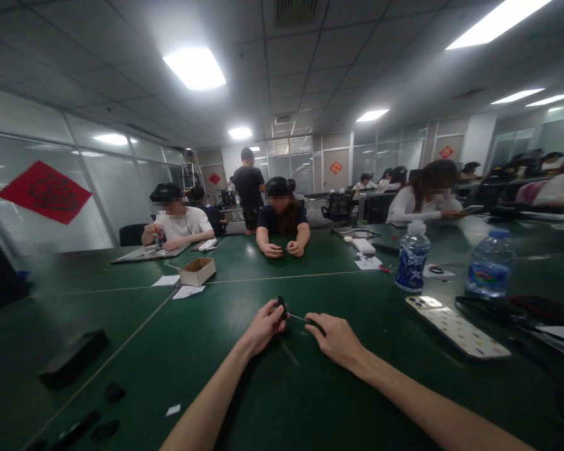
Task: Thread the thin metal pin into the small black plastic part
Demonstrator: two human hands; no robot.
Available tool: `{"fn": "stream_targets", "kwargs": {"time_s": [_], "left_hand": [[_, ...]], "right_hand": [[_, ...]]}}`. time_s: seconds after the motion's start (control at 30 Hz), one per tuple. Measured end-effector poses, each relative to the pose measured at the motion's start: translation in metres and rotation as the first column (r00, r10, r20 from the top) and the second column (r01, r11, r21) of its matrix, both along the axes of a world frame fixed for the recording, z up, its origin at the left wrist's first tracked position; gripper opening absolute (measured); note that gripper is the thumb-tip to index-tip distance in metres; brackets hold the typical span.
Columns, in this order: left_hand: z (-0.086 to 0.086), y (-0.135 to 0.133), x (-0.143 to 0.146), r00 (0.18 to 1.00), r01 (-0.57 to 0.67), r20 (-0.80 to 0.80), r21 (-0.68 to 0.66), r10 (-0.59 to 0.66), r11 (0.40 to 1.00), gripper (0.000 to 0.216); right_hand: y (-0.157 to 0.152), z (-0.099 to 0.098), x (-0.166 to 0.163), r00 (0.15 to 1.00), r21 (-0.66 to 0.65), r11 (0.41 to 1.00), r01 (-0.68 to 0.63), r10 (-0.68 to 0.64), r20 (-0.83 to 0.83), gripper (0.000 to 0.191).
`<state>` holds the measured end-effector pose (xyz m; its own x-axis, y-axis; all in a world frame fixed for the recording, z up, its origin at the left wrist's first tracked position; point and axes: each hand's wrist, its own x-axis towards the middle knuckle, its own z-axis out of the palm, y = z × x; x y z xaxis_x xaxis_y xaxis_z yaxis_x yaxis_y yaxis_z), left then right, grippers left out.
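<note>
Over the dark green table (pixel 282 388), my left hand (pixel 263 327) is closed around a small black part (pixel 281 303) that it holds at its fingertips. My right hand (pixel 336 338) grips the black handle of a thin screwdriver (pixel 305 320). The metal shaft of the screwdriver runs left, and its tip meets the black part. Both forearms reach in from the bottom edge.
A phone (pixel 457 327) in a patterned case lies to the right, with two water bottles (pixel 412 255) (pixel 491 263) behind it. A small cardboard box (pixel 197 270) and paper slips sit at centre left. Black parts (pixel 73 358) lie at near left. Other people sit across the table.
</note>
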<state>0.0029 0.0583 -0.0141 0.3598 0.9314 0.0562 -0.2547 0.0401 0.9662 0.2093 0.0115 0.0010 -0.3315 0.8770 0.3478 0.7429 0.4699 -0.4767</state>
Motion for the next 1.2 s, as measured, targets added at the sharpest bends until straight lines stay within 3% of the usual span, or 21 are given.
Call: {"fn": "stream_targets", "kwargs": {"time_s": [0.17, 0.3, 0.37, 0.93, 1.2], "left_hand": [[-0.001, 0.0, -0.004, 1.0, 0.008, -0.019, -0.031, -0.009, 0.999, 0.032], [-0.006, 0.003, -0.003, 0.999, -0.026, 0.029, -0.029, 0.027, 0.999, 0.031], [-0.008, 0.005, -0.001, 0.998, -0.041, 0.044, -0.018, 0.041, 0.999, 0.031], [-0.001, 0.0, 0.001, 0.997, -0.041, -0.058, 0.035, 0.043, 0.999, 0.042], [0.001, 0.001, 0.001, 0.998, -0.02, -0.056, 0.001, 0.02, 1.0, 0.043]], "right_hand": [[0.012, -0.002, 0.009, 0.954, -0.109, 0.971, 0.212, -0.23, -0.192, 0.038], [0.005, 0.002, 0.005, 0.998, 0.009, 0.998, -0.06, 0.06, -0.03, 0.034], [0.0, 0.002, 0.002, 0.99, 0.03, 0.99, -0.134, 0.132, 0.058, 0.035], [0.001, -0.002, 0.001, 0.991, 0.067, 0.993, -0.096, 0.09, 0.096, 0.033], [-0.003, 0.004, 0.0, 0.995, 0.046, 0.998, -0.044, 0.039, 0.095, 0.031]]}}
